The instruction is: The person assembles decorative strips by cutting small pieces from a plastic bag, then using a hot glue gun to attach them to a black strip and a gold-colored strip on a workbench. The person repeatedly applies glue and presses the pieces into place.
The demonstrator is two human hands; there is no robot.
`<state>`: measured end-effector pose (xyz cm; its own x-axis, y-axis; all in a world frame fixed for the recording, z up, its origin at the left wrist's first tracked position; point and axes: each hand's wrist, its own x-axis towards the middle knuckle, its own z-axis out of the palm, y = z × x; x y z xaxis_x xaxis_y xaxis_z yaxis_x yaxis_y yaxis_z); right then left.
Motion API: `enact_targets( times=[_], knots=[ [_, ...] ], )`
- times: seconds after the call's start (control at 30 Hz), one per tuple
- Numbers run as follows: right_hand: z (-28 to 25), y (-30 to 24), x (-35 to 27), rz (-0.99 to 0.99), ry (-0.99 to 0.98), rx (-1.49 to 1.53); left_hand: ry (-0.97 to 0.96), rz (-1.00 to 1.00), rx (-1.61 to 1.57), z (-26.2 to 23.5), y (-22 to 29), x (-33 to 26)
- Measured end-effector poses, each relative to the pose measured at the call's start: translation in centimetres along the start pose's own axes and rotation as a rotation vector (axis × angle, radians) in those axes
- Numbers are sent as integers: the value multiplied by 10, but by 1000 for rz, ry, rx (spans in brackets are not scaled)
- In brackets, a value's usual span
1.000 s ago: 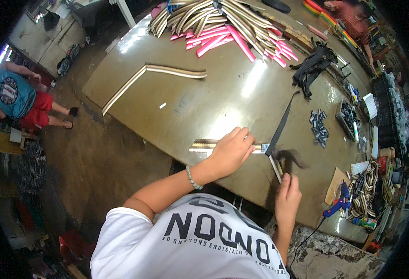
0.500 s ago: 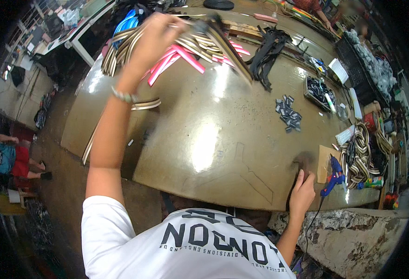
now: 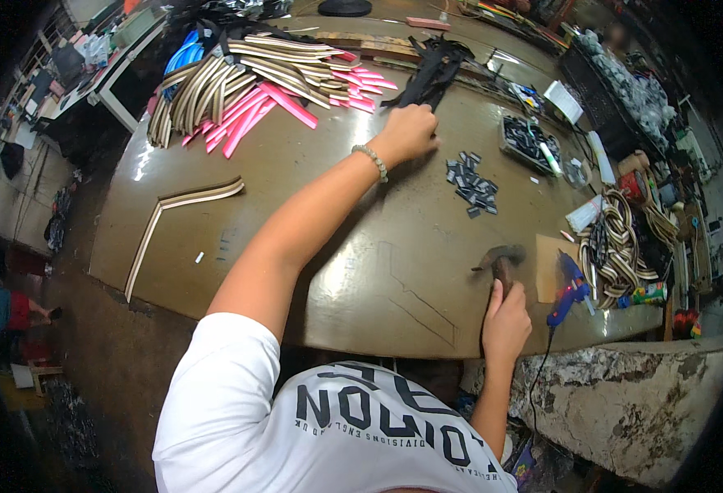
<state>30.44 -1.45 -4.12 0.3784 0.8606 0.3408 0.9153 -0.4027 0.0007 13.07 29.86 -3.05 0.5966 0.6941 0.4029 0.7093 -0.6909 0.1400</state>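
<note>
My right hand point(image 3: 507, 320) is wrapped round the wooden handle of a hammer point(image 3: 505, 260), whose dark head is raised over the near right part of the table. My left hand point(image 3: 410, 131), a beaded bracelet at its wrist, is closed at the near ends of a heap of black straps point(image 3: 437, 70); what its fingers grip is hidden. To its left lies a pile of brown, cream and black striped straps point(image 3: 287, 70) with pink ends point(image 3: 250, 119). A pile of small dark clips point(image 3: 472, 185) sits just right of that hand.
A bent striped strap point(image 3: 160, 205) lies at the table's left. On the right are a blue glue gun point(image 3: 571, 287) with a cord, a piece of cardboard point(image 3: 548, 267), a tray of black parts point(image 3: 530, 144) and coiled striped straps point(image 3: 620, 251). Pencilled lines mark the tabletop point(image 3: 353, 287).
My left hand has let go of a striped strap at the pile and moved right to the black straps. The right hand still holds the hammer. The view has shifted right.
</note>
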Motion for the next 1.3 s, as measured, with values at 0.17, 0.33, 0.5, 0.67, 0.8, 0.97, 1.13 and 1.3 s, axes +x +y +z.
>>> enact_targets(
  times=[0.17,0.33,0.5,0.67,0.8,0.97,1.13,1.3],
  knots=[
    [-14,-1,2,29,-89,152,61,-220,-327,-40,2,-2],
    [-24,-16,-5,-126,10,203,88,-562,-887,-106,26,-112],
    [-5,-95,-4,250,-1386,2146,110,-834,-1269,-116,100,-214],
    [-23,-127,79,299,-1577,1961,104,-728,-909,-126,120,-259],
    [-28,-135,96,-11,-1752,1521,92,-661,-827,-129,123,-273],
    [-19,-144,42,-92,-1795,1381,252,-672,-777,-126,109,-268],
    [-40,-142,14,195,-1959,1679,267,-666,-810,-134,106,-269],
    [-13,-152,43,446,-1447,1969,181,-583,-742,-131,113,-273]
  ],
)
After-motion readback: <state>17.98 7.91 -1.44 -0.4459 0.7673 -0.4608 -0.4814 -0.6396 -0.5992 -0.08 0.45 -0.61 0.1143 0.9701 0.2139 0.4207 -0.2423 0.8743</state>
